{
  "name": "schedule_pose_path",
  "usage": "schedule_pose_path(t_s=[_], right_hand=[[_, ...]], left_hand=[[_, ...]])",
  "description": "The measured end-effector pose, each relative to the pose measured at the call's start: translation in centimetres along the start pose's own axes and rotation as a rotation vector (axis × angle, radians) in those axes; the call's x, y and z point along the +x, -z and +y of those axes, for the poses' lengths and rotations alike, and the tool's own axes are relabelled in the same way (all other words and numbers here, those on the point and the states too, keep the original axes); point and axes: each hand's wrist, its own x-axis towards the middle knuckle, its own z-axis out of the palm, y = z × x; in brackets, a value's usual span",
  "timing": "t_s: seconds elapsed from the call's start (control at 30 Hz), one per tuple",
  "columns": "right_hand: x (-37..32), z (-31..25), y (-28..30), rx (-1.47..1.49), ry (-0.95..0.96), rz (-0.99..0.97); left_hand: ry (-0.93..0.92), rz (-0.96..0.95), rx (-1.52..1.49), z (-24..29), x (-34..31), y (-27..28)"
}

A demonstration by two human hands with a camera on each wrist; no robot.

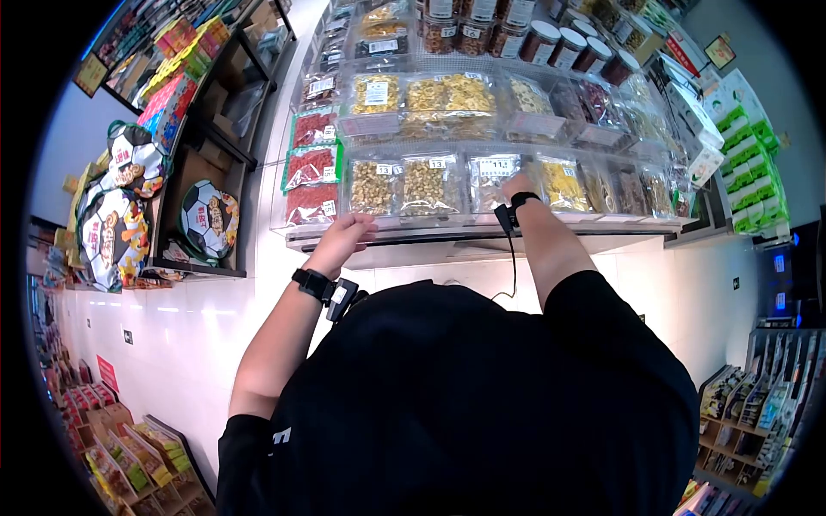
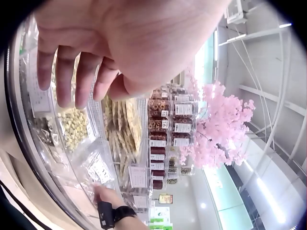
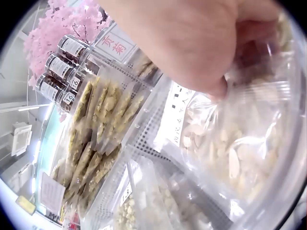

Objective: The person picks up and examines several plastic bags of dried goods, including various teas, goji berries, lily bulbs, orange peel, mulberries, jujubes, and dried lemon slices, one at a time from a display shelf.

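My right hand point(image 1: 519, 185) reaches into a clear front compartment, at a plastic bag of pale dried slices point(image 3: 235, 153) with a white label marked 11. In the right wrist view its fingers curl at the bag's upper part, pinching the plastic; some fingertips are hidden behind the hand. My left hand point(image 1: 344, 241) hovers by the front edge of the display, holding nothing. Its fingers point(image 2: 86, 76) are relaxed and spread slightly in the left wrist view. Nearest to it are bags of dried buds point(image 1: 372, 187) and green-edged packs of red dried fruit point(image 1: 311, 166).
Clear bins point(image 1: 413, 129) in stepped rows hold bagged dried goods. Lidded jars point(image 1: 540, 43) stand at the back. To the left is a dark shelf point(image 1: 245, 129) with football-patterned bags point(image 1: 116, 232); green boxes point(image 1: 748, 172) are stacked at right. Pink blossoms point(image 2: 216, 124) rise behind the jars.
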Motion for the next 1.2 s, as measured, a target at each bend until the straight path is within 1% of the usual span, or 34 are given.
schedule_pose_path(t_s=[0.03, 0.07, 0.13, 0.17, 0.2, 0.27, 0.3, 0.37, 0.4, 0.47, 0.5, 0.53, 0.6, 0.63, 0.67, 0.73, 0.77, 0.83, 0.87, 0.93, 0.97, 1.0, 1.07, 1.1, 1.2], right_hand=[[-0.2, -0.6, 0.1, 0.051, -0.076, 0.02], [-0.3, -0.6, 0.5, 0.044, -0.073, 0.018], [-0.5, -0.2, 1.5, 0.139, -0.085, -0.105], [-0.1, 0.7, 0.6, 0.4, -0.152, -0.129], [-0.3, 0.7, -0.1, 0.277, -0.003, 0.051], [-0.9, 0.7, 0.6, 0.464, 0.047, -0.067], [-1.5, 0.7, 0.9, 0.461, 0.038, -0.066], [-2.1, 1.1, 2.1, 0.416, 0.218, 0.06], [-2.3, 1.8, 3.0, 0.414, 0.21, 0.065], [-2.4, 3.6, 4.8, 0.556, 0.266, 0.21], [-2.2, 4.7, 5.8, 0.603, 0.231, 0.261], [-1.8, 6.5, 6.4, 0.599, 0.225, 0.265], [-0.9, 10.6, 7.8, 0.567, 0.12, 0.238], [-0.5, 12.7, 8.3, 0.535, 0.042, 0.185], [0.4, 14.9, 8.3, 0.387, -0.007, 0.145], [2.9, 20.1, 6.9, 0.366, 0.088, 0.062], [3.3, 21.5, 7.0, 0.367, 0.09, 0.061], [3.7, 23.4, 6.2, 0.457, -0.029, -0.089], [3.9, 23.7, 6.4, 0.464, -0.028, -0.096], [4.6, 24.3, 6.0, 0.619, 0.043, -0.205], [5.3, 24.1, 5.3, 0.761, 0.087, -0.217], [6.0, 24.3, 5.1, 0.761, 0.101, -0.231], [5.5, 23.4, 6.4, 0.884, 0.001, -0.433], [4.3, 22.4, 8.2, 0.954, -0.059, -0.502], [5.4, 21.7, 6.6, 1.019, -0.012, -0.573]], left_hand=[[-0.006, 0.024, -0.002, -0.6, -0.6, 0.6], [-0.012, 0.022, -0.03, -1.1, -1.1, 1.2], [0.012, 0.05, -0.061, -1.7, -2.0, 1.8], [0.006, 0.055, -0.085, -2.1, -2.2, 2.0], [0.0, 0.056, -0.111, -2.3, -2.3, 2.1], [-0.01, 0.056, -0.147, -2.3, -2.4, 1.6], [-0.009, 0.049, -0.152, -2.3, -2.3, 1.1], [-0.014, 0.035, -0.153, -1.7, -1.9, -0.1], [-0.018, 0.024, -0.159, -1.6, -1.5, -0.8], [-0.026, 0.007, -0.163, -1.0, -0.4, -2.5], [-0.032, -0.011, -0.176, -0.7, 0.4, -3.5], [-0.037, -0.029, -0.189, -0.3, 1.1, -4.7], [-0.042, -0.043, -0.207, 0.5, 2.8, -7.8], [-0.042, -0.055, -0.211, 1.1, 3.6, -9.5], [-0.042, -0.067, -0.214, 1.7, 4.4, -11.3], [-0.055, -0.102, -0.224, 2.5, 6.4, -15.2], [-0.051, -0.108, -0.22, 3.1, 7.1, -17.2], [-0.03, -0.119, -0.198, 3.8, 8.9, -20.9], [-0.025, -0.113, -0.193, 4.3, 9.5, -22.5], [-0.022, -0.121, -0.181, 4.8, 10.1, -25.7], [0.004, -0.095, -0.197, 5.1, 10.3, -27.1], [0.007, -0.077, -0.201, 5.4, 10.3, -28.2], [0.015, -0.079, -0.243, 5.7, 10.2, -29.5], [0.016, -0.057, -0.246, 5.7, 10.2, -29.8], [0.02, -0.011, -0.23, 5.7, 10.2, -30.1]])
